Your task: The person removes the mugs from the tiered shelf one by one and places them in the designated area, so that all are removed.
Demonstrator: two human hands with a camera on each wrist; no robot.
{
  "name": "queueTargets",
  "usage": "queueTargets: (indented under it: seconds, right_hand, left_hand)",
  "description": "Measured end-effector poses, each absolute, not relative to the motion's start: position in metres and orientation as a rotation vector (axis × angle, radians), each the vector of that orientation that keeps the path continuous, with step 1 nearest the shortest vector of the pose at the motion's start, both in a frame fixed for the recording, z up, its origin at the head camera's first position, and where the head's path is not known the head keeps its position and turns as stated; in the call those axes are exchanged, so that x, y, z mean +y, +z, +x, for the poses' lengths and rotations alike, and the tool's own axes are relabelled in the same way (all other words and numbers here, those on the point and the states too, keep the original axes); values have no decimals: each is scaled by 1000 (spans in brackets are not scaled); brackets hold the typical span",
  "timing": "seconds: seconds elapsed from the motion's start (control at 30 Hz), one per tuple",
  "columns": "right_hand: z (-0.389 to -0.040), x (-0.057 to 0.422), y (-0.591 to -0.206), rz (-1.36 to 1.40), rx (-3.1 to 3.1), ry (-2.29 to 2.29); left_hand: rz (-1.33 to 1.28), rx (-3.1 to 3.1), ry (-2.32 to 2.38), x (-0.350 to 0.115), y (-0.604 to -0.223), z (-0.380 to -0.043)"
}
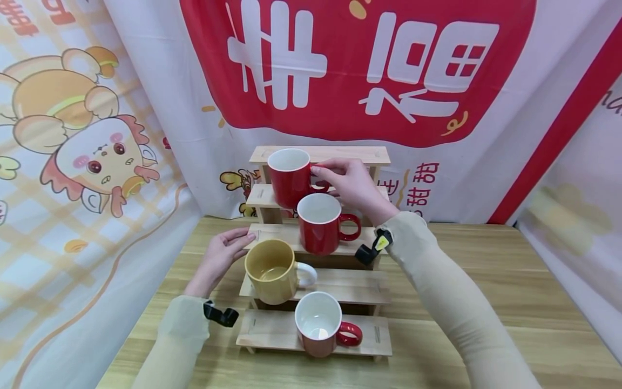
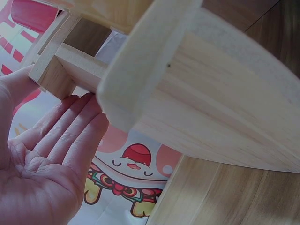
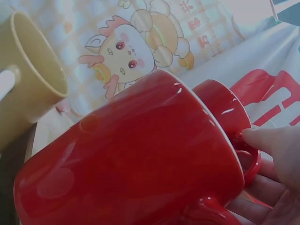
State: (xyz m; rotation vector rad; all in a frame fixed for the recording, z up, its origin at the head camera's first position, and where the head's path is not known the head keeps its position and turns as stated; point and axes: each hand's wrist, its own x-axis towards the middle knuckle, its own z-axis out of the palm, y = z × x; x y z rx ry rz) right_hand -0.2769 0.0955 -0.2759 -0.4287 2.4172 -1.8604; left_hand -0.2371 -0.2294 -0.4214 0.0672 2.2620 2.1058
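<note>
A tiered wooden rack [image 1: 364, 285] stands in the middle of the head view. At the left end of its middle board, my left hand [image 1: 224, 254] holds the board's edge between thumb and fingers; the fingers [image 2: 70, 136] look nearly straight in the left wrist view. My right hand [image 1: 353, 183] pinches the handle of the upper red mug [image 1: 291, 181], which is upright at the second board from the top. Just below that hand, another red mug [image 1: 318, 229] sits on the middle board, its handle to the right. A yellow mug [image 1: 272, 278] with a white handle is below my left hand.
On the lowest board stands a white-lined mug [image 1: 318, 324] with a red handle. Printed cloth walls [image 1: 160, 97] enclose the wood-grain table [image 1: 452, 270] at the back and sides. Behind the mugs is the top board [image 1: 350, 155].
</note>
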Motion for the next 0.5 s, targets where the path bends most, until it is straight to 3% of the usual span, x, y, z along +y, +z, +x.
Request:
queueTargets:
  seconds: [0.5]
  right_hand:
    - [-277,96,-278,-484,2406,-1895]
  left_hand:
    - [58,2268,2091,-229,-419,-235]
